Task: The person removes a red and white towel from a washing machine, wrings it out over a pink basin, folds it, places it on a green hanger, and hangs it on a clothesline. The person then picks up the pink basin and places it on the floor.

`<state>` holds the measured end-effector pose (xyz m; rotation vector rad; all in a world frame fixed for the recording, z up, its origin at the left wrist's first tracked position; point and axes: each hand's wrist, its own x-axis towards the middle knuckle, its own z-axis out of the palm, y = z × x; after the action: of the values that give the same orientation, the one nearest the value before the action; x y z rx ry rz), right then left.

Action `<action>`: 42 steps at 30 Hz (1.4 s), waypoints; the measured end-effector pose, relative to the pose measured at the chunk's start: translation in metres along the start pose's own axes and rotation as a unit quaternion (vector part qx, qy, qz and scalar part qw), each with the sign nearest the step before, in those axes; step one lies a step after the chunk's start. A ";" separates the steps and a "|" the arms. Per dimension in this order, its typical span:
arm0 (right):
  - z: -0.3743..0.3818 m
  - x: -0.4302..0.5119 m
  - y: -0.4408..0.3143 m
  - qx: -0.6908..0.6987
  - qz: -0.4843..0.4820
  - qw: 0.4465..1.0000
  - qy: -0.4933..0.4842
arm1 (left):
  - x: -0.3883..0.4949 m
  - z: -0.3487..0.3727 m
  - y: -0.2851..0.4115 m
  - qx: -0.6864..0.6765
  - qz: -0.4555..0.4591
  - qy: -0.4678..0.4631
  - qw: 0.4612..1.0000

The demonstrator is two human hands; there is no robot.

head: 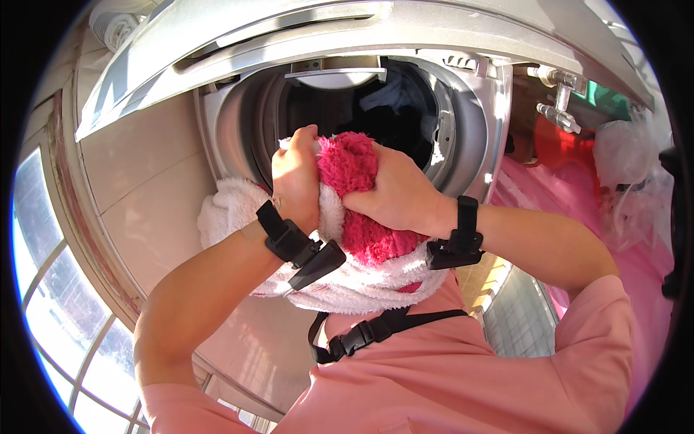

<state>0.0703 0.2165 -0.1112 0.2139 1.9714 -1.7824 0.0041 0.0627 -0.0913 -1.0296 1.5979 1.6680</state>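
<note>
A fluffy white and crimson textile (368, 282) is bunched against my body, with a white fold hanging at the left. My left hand (297, 179) grips its white part near the front rim of a top-loading washing machine. Beside it, my right hand (404, 187) closes around a crimson bunch of the same cloth. Both hands are above the machine's opening, and the dark drum (347, 108) lies just beyond them. Part of the cloth is hidden behind my wrists and forearms.
The machine's raised lid (347, 32) arches across the top. Metal taps (561, 97) jut out at the right, near clear plastic bags (629, 173), a red object (564, 146) and pink sheeting (558, 200). A tiled wall (152, 190) and a bright window (59, 293) stand at left.
</note>
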 end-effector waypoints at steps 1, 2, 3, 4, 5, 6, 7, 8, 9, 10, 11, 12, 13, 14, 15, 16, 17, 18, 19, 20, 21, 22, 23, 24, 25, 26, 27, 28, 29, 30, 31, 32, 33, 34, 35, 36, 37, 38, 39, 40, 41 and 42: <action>-0.002 0.000 -0.001 0.010 0.012 1.000 -0.001 | 0.000 0.002 0.003 0.005 -0.024 0.010 1.000; -0.004 -0.001 -0.002 0.056 0.013 0.998 0.001 | -0.001 0.004 0.005 0.011 -0.023 -0.013 1.000; -0.009 -0.001 -0.002 0.095 0.018 0.995 -0.005 | -0.001 0.005 0.010 0.018 -0.026 -0.040 0.999; -0.013 0.000 -0.002 0.127 0.055 0.990 -0.010 | -0.003 0.005 0.013 0.016 0.012 -0.099 0.995; -0.019 -0.006 -0.001 0.197 0.053 0.979 -0.021 | -0.006 -0.001 0.021 0.056 0.024 -0.201 0.978; -0.023 -0.007 0.001 0.210 0.062 0.975 -0.035 | -0.012 -0.009 0.026 0.068 0.023 -0.208 0.976; -0.030 -0.009 0.003 0.220 0.066 0.972 -0.043 | -0.016 -0.018 0.032 0.077 0.028 -0.218 0.973; -0.032 -0.011 0.007 0.269 0.072 0.960 -0.035 | -0.021 -0.032 0.042 0.131 0.027 -0.228 0.964; -0.034 -0.013 0.011 0.309 0.090 0.947 -0.022 | -0.029 -0.044 0.044 0.189 0.036 -0.182 0.964; -0.035 -0.016 0.015 0.340 0.111 0.934 0.017 | -0.037 -0.058 0.044 0.239 0.094 -0.170 0.951; -0.039 -0.016 0.019 0.341 0.125 0.931 0.020 | -0.047 -0.072 0.041 0.273 0.169 -0.170 0.932; -0.040 -0.019 0.024 0.365 0.129 0.921 0.036 | -0.057 -0.087 0.038 0.309 0.221 -0.130 0.916; -0.041 -0.020 0.027 0.378 0.149 0.911 0.066 | -0.072 -0.105 0.034 0.358 0.292 -0.085 0.883; -0.042 -0.023 0.031 0.404 0.135 0.902 0.065 | -0.087 -0.121 0.025 0.397 0.326 -0.016 0.857; -0.043 -0.025 0.034 0.419 0.143 0.894 0.063 | -0.103 -0.135 0.013 0.453 0.321 0.066 0.829; -0.044 -0.027 0.037 0.432 0.154 0.886 0.066 | -0.117 -0.147 -0.005 0.460 0.323 0.126 0.817; -0.046 -0.029 0.039 0.454 0.144 0.877 0.060 | -0.133 -0.158 -0.022 0.512 0.315 0.128 0.789; -0.047 -0.029 0.041 0.453 0.169 0.873 0.066 | -0.145 -0.167 -0.041 0.550 0.327 0.115 0.760; -0.049 -0.030 0.042 0.465 0.167 0.868 0.059 | -0.154 -0.175 -0.058 0.587 0.321 0.107 0.735; -0.050 -0.030 0.044 0.475 0.164 0.863 0.051 | -0.156 -0.184 -0.072 0.672 0.334 0.081 0.656; -0.052 -0.031 0.044 0.493 0.155 0.855 0.031 | -0.156 -0.191 -0.084 0.747 0.331 0.055 0.574; -0.053 -0.030 0.045 0.480 0.177 0.859 0.030 | -0.154 -0.196 -0.095 0.827 0.281 0.023 0.486; -0.055 -0.031 0.045 0.498 0.167 0.851 -0.002 | -0.146 -0.200 -0.103 0.803 0.350 0.010 0.483; -0.057 -0.032 0.046 0.511 0.175 0.842 -0.021 | -0.134 -0.202 -0.108 0.792 0.376 -0.008 0.480; -0.057 -0.034 0.046 0.522 0.180 0.833 -0.038 | -0.121 -0.205 -0.110 0.785 0.404 -0.022 0.469; -0.058 -0.036 0.047 0.534 0.165 0.827 -0.061 | -0.106 -0.205 -0.109 0.769 0.462 -0.016 0.443; -0.058 -0.038 0.048 0.530 0.181 0.828 -0.037 | -0.096 -0.206 -0.108 0.745 0.476 -0.031 0.467; -0.058 -0.039 0.049 0.538 0.173 0.824 -0.034 | -0.087 -0.206 -0.105 0.731 0.472 -0.048 0.491; -0.058 -0.041 0.051 0.564 0.148 0.810 -0.056 | -0.081 -0.205 -0.102 0.711 0.472 -0.067 0.517; -0.058 -0.042 0.053 0.536 0.120 0.834 -0.052 | -0.077 -0.203 -0.099 0.732 0.482 -0.044 0.479; -0.057 -0.043 0.056 0.516 0.115 0.848 -0.036 | -0.077 -0.201 -0.096 0.736 0.480 -0.044 0.476; -0.058 -0.043 0.059 0.507 0.102 0.855 -0.036 | -0.077 -0.197 -0.095 0.742 0.468 -0.047 0.477; -0.058 -0.043 0.062 0.507 0.075 0.857 -0.051 | -0.079 -0.195 -0.094 0.762 0.427 -0.052 0.484; -0.060 -0.042 0.065 0.562 0.112 0.817 -0.059 | -0.081 -0.192 -0.094 0.748 0.449 -0.030 0.488; -0.061 -0.041 0.068 0.543 0.130 0.829 -0.033 | -0.083 -0.190 -0.095 0.724 0.509 -0.008 0.465; -0.063 -0.041 0.071 0.534 0.123 0.836 -0.026 | -0.084 -0.189 -0.096 0.717 0.533 0.007 0.449; -0.065 -0.041 0.073 0.525 0.136 0.840 0.008 | -0.083 -0.188 -0.097 0.712 0.547 0.011 0.440; -0.066 -0.041 0.075 0.541 0.130 0.831 -0.030 | -0.081 -0.189 -0.097 0.722 0.557 0.020 0.409; -0.067 -0.043 0.076 0.549 0.126 0.826 -0.039 | -0.078 -0.190 -0.097 0.725 0.570 0.015 0.386; -0.068 -0.044 0.076 0.550 0.127 0.823 -0.055 | -0.076 -0.190 -0.095 0.726 0.574 0.005 0.378; -0.068 -0.046 0.076 0.563 0.139 0.813 -0.060 | -0.074 -0.191 -0.094 0.726 0.579 -0.007 0.370; -0.068 -0.048 0.075 0.560 0.132 0.817 -0.045 | -0.072 -0.192 -0.089 0.744 0.566 -0.020 0.354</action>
<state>0.1271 0.3026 -0.1542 0.7060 0.5454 -2.4442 0.1411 -0.1133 -0.0712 1.3400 2.7240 -0.1433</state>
